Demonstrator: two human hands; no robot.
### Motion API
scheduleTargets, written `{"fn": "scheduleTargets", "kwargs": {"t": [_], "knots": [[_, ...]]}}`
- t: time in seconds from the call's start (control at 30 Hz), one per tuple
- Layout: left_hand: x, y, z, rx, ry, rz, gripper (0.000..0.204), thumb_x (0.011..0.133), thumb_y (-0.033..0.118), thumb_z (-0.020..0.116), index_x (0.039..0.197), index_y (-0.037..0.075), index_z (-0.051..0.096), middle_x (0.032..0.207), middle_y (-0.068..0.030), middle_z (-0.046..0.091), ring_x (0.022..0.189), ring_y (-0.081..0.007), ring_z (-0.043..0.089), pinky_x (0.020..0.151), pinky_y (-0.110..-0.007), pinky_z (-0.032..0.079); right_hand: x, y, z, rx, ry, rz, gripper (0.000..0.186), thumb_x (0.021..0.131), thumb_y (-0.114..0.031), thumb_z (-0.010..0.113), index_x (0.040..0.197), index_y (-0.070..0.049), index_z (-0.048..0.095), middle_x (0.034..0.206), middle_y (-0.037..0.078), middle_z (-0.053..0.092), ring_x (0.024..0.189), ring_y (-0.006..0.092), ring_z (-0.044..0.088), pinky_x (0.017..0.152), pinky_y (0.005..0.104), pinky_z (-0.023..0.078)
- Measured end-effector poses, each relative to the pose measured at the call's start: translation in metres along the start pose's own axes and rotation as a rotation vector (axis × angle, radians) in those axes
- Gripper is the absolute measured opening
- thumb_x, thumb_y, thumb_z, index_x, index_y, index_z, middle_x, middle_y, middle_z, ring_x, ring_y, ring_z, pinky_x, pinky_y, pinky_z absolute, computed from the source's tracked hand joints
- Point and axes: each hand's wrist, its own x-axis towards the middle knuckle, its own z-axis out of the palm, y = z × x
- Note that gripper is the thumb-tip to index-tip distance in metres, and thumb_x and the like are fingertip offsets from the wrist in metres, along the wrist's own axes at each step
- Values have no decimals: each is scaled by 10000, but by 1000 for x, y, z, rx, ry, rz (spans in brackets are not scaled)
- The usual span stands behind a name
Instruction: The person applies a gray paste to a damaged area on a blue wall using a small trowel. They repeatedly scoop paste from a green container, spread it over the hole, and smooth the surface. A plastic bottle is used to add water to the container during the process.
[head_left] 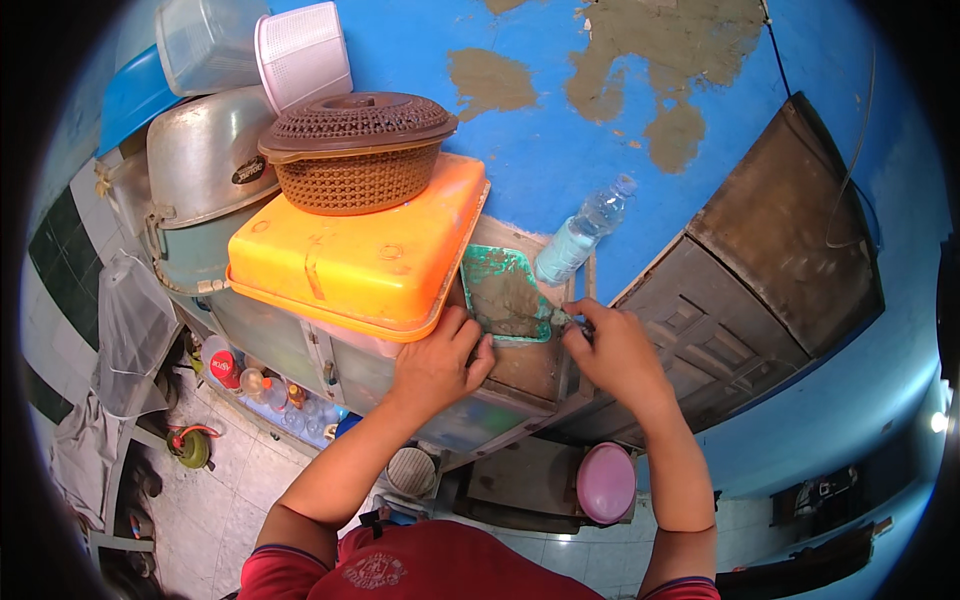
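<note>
Green plastic tray (497,254), containing grey-brown mortar-like paste (508,302), is located on the wooden cabinet top (527,375), between the upturned orange tub (350,252) and the clear plastic bottle (587,230). Left hand (440,362): fingers half curled, thumb apart, positioned at the tray's near left corner beside the tub's rim; whether it grips anything cannot be determined. Right hand (615,352): thumb and forefinger pinched at the tray's right edge, on a small grey item (559,317) too indistinct to identify.
</note>
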Motion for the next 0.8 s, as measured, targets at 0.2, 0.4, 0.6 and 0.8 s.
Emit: {"fn": "scheduleTargets", "kwargs": {"t": [0.2, 0.4, 0.6, 0.8], "knots": [[-3, -1, 0, -15, -17, -33, 190, 834, 168, 748, 847, 57, 596, 903, -92, 598, 749, -313, 634, 654, -419, 509, 10, 14, 4, 41, -23, 66, 322, 884, -195, 658, 1139, -12, 727, 817, 239, 710, 783, 408, 699, 757, 483, 549], [0, 1, 1, -25, -32, -14, 210, 827, 162, 752, 851, 38, 584, 909, -111, 592, 753, -318, 631, 658, -424, 503, 7, 48, 11, 333, -121, 154, 351, 893, -211, 668, 1158, 15, 717, 711, 147, 651, 671, 234, 652, 669, 384, 512], [-1, 0, 1, -1, -36, -7, 205, 824, 151, 748, 863, 37, 582, 895, -107, 583, 766, -318, 627, 658, -419, 493, 23, 49, 13, 425, -133, 160, 314, 913, -197, 667, 1150, -1, 729, 693, 98, 639, 651, 186, 635, 637, 355, 496], [0, 0, 1, -4, -53, -4, 197, 821, 135, 745, 867, 36, 581, 887, -103, 582, 785, -311, 627, 673, -412, 492, 25, 21, -10, -122, 35, -186, 252, 900, -148, 655, 1113, -56, 754, 854, 152, 723, 694, 319, 681, 646, 427, 530]]}}
